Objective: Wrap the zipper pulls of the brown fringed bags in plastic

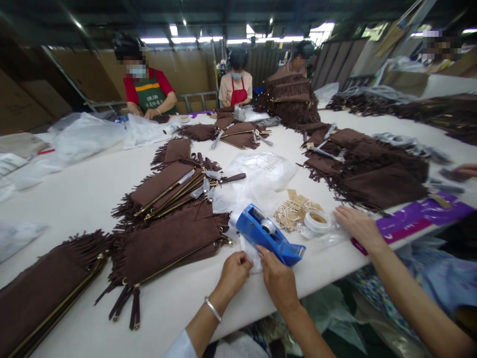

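Directions use a clock face centred on the blue tape dispenser (269,236), with 12 o'clock pointing away from the operator.

Working position: the thin white wrap (254,254) lies at 7 o'clock, against the dispenser's near side. The left hand (235,273), at 8 o'clock, has its thumb and fingertips closed in what appears to be a pinch on the wrap's edge. The right hand (278,278), at 6 o'clock, has curled fingers beside the dispenser; whether it grips anything cannot be told. A co-worker's hand (356,226) rests at 3 o'clock.

Status, done: in the brown pouch stack (167,186) at 10 o'clock, pale wraps (212,175) cover several fittings. The pouch pile (372,159) at 2 o'clock also shows wrapped parts.

Status, outstanding: the fringed pouch (167,241) at 9 o'clock shows bare metal fittings and dangling straps (134,306); these are judged not yet wrapped. The strung tags (296,211) at 2 o'clock form a loose heap, attached to no pouch.

Assessment: work is judged to be partway through. The piece between the hands is judged unfinished, and no total count can be established.
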The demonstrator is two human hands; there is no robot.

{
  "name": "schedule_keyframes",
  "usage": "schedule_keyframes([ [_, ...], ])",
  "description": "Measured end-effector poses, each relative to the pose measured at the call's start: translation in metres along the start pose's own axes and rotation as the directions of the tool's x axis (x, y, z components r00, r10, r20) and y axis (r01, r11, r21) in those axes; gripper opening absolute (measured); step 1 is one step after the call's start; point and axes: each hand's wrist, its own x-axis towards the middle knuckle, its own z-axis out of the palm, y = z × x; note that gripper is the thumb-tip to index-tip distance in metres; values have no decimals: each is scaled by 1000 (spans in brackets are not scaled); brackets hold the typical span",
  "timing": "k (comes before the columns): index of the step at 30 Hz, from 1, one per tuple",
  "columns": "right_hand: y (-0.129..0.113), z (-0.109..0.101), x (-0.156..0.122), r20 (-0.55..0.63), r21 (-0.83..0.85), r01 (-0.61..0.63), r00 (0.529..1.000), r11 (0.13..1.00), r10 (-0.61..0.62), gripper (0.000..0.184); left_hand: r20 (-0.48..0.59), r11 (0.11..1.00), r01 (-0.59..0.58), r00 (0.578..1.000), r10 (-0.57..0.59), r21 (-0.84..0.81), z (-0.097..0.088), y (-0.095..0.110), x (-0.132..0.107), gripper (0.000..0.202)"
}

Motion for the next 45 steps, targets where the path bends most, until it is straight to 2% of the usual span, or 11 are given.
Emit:
schedule_keyframes([
  [7,-2,-4,3,22,88,-31,999,996,29,35,139,994,-5,990,21,-113,-26,11,-28,12],
  [11,-10,-23,-2,93,281,-238,971,930,220,29,197,986,58,980,-26,-158,-47,8,-56,17],
  [14,-26,-28,-19,359,512,-479,873,713,329,39,186,985,20,982,12,-170,-57,5,-80,19],
  [17,-50,-20,-35,636,646,-653,747,395,194,45,180,990,-21,983,46,-139,-65,1,-103,21],
  [19,-67,-11,-38,674,675,-686,723,271,154,41,176,995,-23,984,41,-102,-72,-3,-118,21],
  [20,-76,-7,-38,663,688,-679,731,256,159,38,163,996,-19,986,33,-88,-76,-7,-125,21],
  [23,-98,1,-31,615,708,-631,772,317,161,33,87,994,22,996,-13,-110,-90,-22,-142,22],
  [28,-134,12,-29,602,721,-584,794,373,80,33,-26,920,129,988,-149,-370,-103,-50,-157,39],
  [34,-176,20,-35,613,723,-573,789,385,24,36,-213,886,23,967,-136,-462,-115,-55,-168,28],
  [40,-199,27,-32,670,671,-588,741,452,-31,27,-246,964,6,966,-74,-266,-145,-60,-193,18],
  [45,-219,42,-37,675,668,-555,733,495,-89,29,-188,916,76,969,-161,-393,-160,-80,-204,25],
])
